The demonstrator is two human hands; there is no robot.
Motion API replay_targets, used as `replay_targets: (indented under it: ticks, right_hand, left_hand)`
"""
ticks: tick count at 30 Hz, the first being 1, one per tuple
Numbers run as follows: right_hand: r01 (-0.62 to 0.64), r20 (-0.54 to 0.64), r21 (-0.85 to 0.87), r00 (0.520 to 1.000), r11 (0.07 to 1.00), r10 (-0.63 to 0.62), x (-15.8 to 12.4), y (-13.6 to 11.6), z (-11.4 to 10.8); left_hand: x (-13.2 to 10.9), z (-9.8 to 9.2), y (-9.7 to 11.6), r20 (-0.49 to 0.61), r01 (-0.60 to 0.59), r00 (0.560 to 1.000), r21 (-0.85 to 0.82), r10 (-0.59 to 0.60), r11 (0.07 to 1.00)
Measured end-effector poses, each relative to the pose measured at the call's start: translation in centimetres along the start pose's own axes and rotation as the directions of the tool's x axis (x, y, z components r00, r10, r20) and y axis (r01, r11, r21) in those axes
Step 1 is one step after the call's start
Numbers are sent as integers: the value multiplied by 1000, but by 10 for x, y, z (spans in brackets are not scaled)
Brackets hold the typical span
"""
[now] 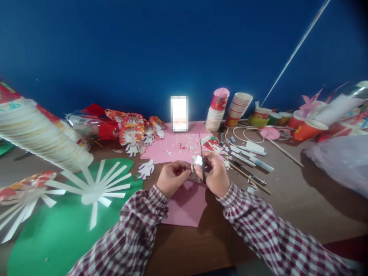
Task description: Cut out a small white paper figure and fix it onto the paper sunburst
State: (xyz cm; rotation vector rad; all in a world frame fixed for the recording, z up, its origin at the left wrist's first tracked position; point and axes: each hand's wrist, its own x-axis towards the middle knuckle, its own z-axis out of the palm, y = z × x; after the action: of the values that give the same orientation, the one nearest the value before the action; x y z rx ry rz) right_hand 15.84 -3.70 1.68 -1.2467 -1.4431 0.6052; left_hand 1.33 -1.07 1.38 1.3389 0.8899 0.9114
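My left hand (174, 177) is closed in a pinch, its fingertips at a small white paper piece (197, 161) between my hands. How much of the paper it grips is partly hidden. In my right hand (216, 172) I hold a pair of scissors (202, 155), narrow dark blades pointing up and away from me, close against the paper. Under both hands lies pink paper (186, 211). Small paper scraps (189, 145) are scattered on the pink sheet (158, 147) beyond. A white paper cutout figure (146, 169) lies just left of my left hand.
Green card (57, 237) with white paper strips (93, 188) spreads at left, beneath leaning stacked cups (43, 130). Several decorated figures (132, 134) stand behind. Pens (244, 155) and a wooden stick (254, 179) lie right, near paper cups (240, 107) and a plastic bag (342, 161).
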Motion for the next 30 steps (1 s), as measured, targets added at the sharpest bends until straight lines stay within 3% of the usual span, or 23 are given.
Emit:
replay_targets:
  ticks: [5,11,18,21,26,30]
  right_hand:
    - [-48,26,68,999,997,46,0,2,1]
    - [-75,66,139,996,987,67,0,1,1]
    - [-75,96,156,994,985,61,-1,2,0]
    - [-95,117,163,990,982,76,0,2,-1]
    - [-150,136,205,983,967,124,2,0,-1]
    - [-232,177,260,966,937,190,3,-3,-2]
  left_hand:
    - [2,0,-6,-6,19,1000,-2,-19,1000]
    - [3,0,-6,-35,-39,998,104,43,994]
    - [1,1,-8,-36,3,999,121,1,993]
    - [1,-1,-10,-40,-42,998,179,49,983]
    - [3,-4,-6,-72,-220,960,404,271,888]
    - [3,-5,-6,-19,-229,965,424,262,876]
